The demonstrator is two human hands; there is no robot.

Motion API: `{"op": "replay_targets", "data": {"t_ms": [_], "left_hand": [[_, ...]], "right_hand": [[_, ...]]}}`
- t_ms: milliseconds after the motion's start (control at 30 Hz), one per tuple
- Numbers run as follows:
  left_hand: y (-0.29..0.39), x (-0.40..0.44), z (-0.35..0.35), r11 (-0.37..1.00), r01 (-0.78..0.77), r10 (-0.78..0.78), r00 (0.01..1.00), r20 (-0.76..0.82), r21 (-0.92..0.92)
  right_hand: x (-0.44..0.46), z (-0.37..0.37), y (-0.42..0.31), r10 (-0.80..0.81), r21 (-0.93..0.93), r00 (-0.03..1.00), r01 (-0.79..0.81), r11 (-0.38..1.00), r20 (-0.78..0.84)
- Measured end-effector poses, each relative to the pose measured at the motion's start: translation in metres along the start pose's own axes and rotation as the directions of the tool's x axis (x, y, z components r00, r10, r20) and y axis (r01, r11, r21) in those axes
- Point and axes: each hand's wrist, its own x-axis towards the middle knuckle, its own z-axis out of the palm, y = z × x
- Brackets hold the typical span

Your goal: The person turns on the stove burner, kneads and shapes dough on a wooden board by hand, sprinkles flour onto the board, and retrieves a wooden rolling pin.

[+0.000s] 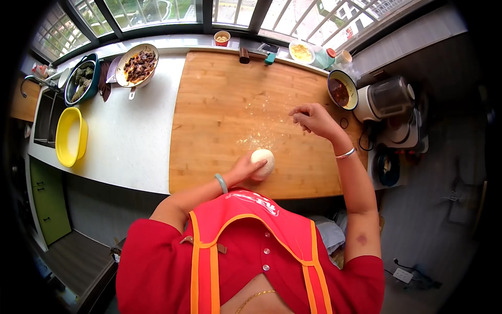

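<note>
A smooth, pale ball of dough is in my left hand, near the front edge of the wooden board. My left thumb lies across the dough and the other fingers are partly hidden behind it. Loose white flour is scattered on the board just beyond the dough. Over the right part of the board hangs my right hand, its fingers loosely bent and apart, with nothing visible in them.
At the left stand a pan of dark chopped filling, a yellow basin and a teal tub with dark green items. A bowl of brown sauce and a white kitchen appliance are at the right. A red cup is by the window.
</note>
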Motion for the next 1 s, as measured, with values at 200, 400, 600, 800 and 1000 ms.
{"op": "replay_targets", "data": {"t_ms": [200,400,600,800,1000], "left_hand": [[0.023,0.030,0.003,0.969,-0.044,0.037,0.999,0.036,0.242],[0.025,0.083,0.001,0.811,-0.242,0.301,0.953,-0.024,0.533],[0.009,0.127,-0.061,0.437,-0.310,0.572,0.820,0.005,0.844],[0.033,0.120,-0.051,0.275,-0.235,0.491,0.868,0.074,0.932],[0.035,0.119,-0.052,0.270,-0.226,0.465,0.882,0.079,0.936]], "right_hand": [[-0.001,0.009,0.058,0.113,0.076,0.994,-0.113,0.991,-0.001],[0.029,0.030,0.124,0.144,0.297,0.989,-0.148,0.943,0.035],[0.098,-0.013,0.129,0.137,0.489,0.987,-0.079,0.869,-0.085],[0.241,-0.122,0.136,0.112,0.629,0.900,0.200,0.751,-0.421],[0.294,-0.115,0.159,0.327,0.512,0.778,-0.008,0.859,-0.536]]}}
